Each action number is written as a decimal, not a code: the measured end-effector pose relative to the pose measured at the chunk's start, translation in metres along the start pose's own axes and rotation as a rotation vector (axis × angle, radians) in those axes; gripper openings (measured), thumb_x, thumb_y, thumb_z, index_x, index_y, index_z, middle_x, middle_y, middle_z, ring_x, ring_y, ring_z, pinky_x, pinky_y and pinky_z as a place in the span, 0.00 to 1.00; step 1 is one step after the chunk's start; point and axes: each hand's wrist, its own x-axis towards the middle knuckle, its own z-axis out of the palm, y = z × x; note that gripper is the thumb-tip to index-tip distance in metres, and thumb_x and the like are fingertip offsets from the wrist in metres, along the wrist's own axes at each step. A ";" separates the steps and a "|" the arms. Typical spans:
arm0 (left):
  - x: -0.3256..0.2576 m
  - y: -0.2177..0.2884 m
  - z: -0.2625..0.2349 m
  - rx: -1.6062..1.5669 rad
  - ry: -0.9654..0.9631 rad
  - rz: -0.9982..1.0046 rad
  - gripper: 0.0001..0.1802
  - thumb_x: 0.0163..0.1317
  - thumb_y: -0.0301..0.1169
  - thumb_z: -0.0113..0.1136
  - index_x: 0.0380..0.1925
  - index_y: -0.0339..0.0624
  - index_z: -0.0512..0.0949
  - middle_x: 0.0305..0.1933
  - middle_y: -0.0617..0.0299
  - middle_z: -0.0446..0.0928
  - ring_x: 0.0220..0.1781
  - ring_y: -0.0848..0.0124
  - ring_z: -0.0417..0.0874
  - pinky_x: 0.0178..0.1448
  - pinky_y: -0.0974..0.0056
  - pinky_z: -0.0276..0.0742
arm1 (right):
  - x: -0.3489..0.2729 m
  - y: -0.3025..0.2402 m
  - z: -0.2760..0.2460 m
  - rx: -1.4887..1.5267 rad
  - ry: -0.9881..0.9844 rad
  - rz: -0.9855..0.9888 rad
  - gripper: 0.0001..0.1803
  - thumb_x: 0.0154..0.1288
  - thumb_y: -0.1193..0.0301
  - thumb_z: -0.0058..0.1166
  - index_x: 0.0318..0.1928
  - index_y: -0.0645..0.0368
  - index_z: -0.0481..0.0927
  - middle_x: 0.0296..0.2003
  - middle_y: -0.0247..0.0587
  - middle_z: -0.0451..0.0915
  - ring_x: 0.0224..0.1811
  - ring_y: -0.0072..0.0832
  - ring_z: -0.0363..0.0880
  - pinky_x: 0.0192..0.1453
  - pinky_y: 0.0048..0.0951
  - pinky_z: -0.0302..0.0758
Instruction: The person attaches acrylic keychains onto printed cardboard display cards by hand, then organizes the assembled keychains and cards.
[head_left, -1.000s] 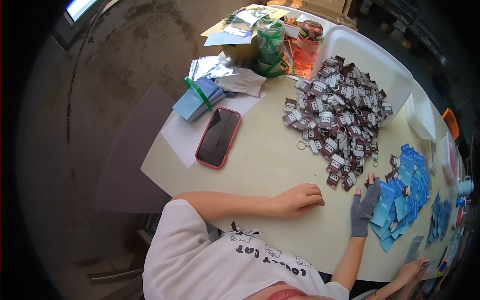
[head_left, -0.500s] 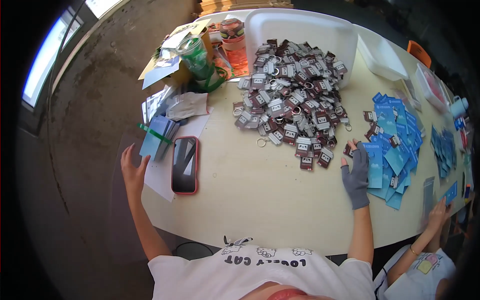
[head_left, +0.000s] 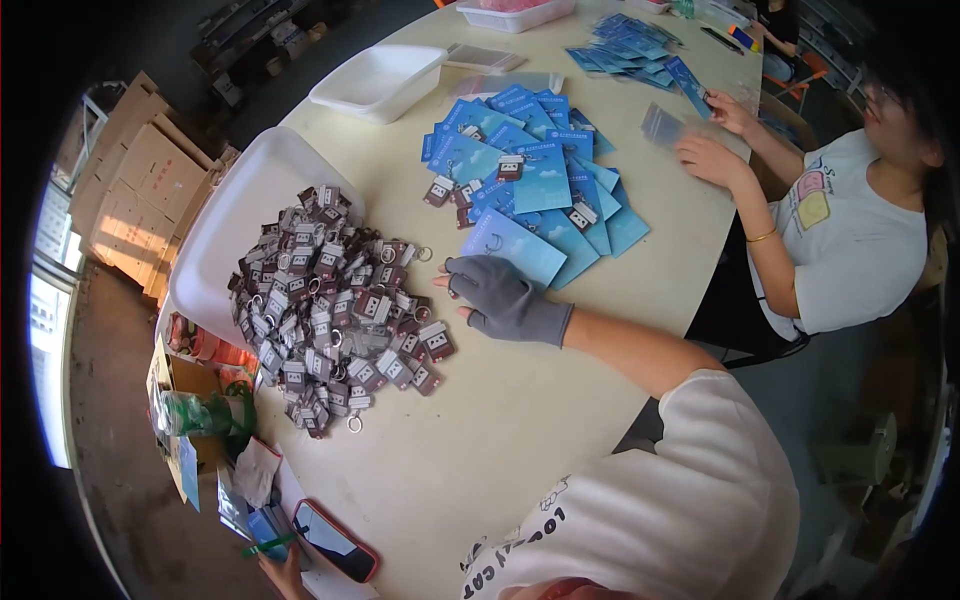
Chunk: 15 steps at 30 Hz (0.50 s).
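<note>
Fingers (head_left: pixel 291 553) of the left hand (head_left: pixel 283 575) meet the edge of a bundle of blue cards (head_left: pixel 264 525); whether they grasp it I cannot tell. Its green band (head_left: pixel 266 545) is on, so this bundle looks unused. Well beyond those fingers, a white tub (head_left: pixel 225 225) lies tipped on the desk (head_left: pixel 520 400), with a large heap of keychains (head_left: pixel 325 310) spread from its mouth. Just right of the same fingers lies a phone (head_left: pixel 335 540). Farther right, the gloved right hand (head_left: pixel 508 300) rests with its fingers bent and the thumb apart; nothing shows in them, but the palm is hidden, so I cannot rule out a hold. Beyond and to the right of these fingers is a loose pile of blue cards (head_left: pixel 610 240), a few keychains lying on it or at its left edge; whether any are fastened is unclear. Judging by the heap, far more keychains remain loose than are among the cards. Farthest right of the gloved fingers, a co-worker (head_left: pixel 850 225) holds one blue card (head_left: pixel 686 85), near a second pile of cards (head_left: pixel 625 48).
</note>
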 end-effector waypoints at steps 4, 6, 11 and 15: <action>-0.011 -0.009 0.021 -0.115 0.023 -0.005 0.55 0.39 0.49 0.77 0.65 0.31 0.63 0.63 0.36 0.65 0.64 0.45 0.68 0.64 0.50 0.67 | -0.002 -0.007 -0.003 -0.022 -0.050 0.025 0.28 0.56 0.70 0.56 0.60 0.58 0.70 0.55 0.46 0.67 0.60 0.41 0.66 0.62 0.42 0.64; -0.019 -0.020 0.027 -0.147 0.086 -0.004 0.54 0.39 0.46 0.77 0.64 0.30 0.63 0.60 0.37 0.66 0.62 0.45 0.69 0.64 0.50 0.67 | 0.000 -0.011 -0.001 -0.006 -0.043 0.032 0.29 0.56 0.70 0.56 0.60 0.58 0.70 0.55 0.45 0.66 0.59 0.42 0.66 0.62 0.42 0.64; -0.020 -0.011 0.022 -0.210 0.150 -0.077 0.52 0.38 0.41 0.76 0.62 0.28 0.64 0.55 0.39 0.68 0.60 0.44 0.69 0.62 0.49 0.67 | 0.001 -0.004 0.005 -0.008 -0.008 0.001 0.24 0.56 0.69 0.56 0.55 0.57 0.71 0.55 0.43 0.65 0.58 0.41 0.66 0.60 0.43 0.64; -0.026 0.016 0.002 -0.062 0.259 -0.138 0.51 0.39 0.43 0.75 0.62 0.29 0.64 0.56 0.38 0.67 0.60 0.43 0.70 0.61 0.49 0.68 | 0.003 -0.002 0.003 -0.025 0.005 -0.003 0.22 0.55 0.70 0.57 0.51 0.57 0.72 0.55 0.42 0.65 0.58 0.41 0.65 0.61 0.43 0.64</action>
